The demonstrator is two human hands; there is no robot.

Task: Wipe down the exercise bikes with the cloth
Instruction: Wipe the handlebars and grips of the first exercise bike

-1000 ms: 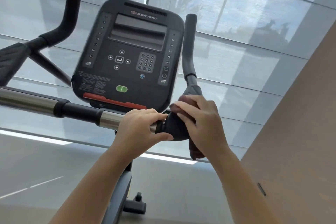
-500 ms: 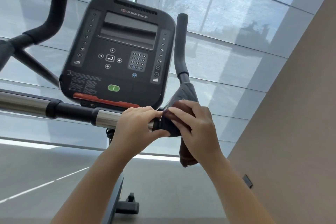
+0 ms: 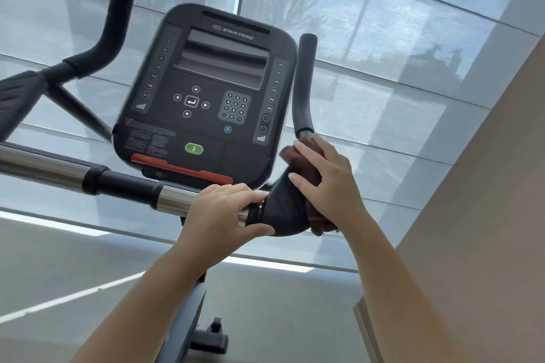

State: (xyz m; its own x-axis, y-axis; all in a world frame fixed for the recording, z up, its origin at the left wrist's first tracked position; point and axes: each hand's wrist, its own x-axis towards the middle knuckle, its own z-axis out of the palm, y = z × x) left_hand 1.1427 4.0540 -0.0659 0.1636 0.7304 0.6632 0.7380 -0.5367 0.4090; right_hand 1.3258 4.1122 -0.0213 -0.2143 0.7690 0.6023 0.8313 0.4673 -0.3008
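At the right end of the bike's (image 3: 188, 312) bar (image 3: 174, 197), the left hand (image 3: 224, 212) gripped the chrome section, with its fingers curled over the top and its thumb stretched beneath the black bend (image 3: 280, 209). The right hand (image 3: 330, 186) pressed the brown cloth (image 3: 295, 159) against the outer side of that bend, just below the upright right grip (image 3: 303, 82). Its fingers were curled over the cloth and its thumb pointed left across the bend. The cloth showed above the fingers and again below the heel of the hand. The console (image 3: 206, 91), dark-screened and marked STAR TRAC, stood behind the bar, between the right grip and the curved left grip (image 3: 115, 18). Pale window blinds (image 3: 383, 38) hung behind the bike, and a beige wall (image 3: 486, 200) closed the right side.
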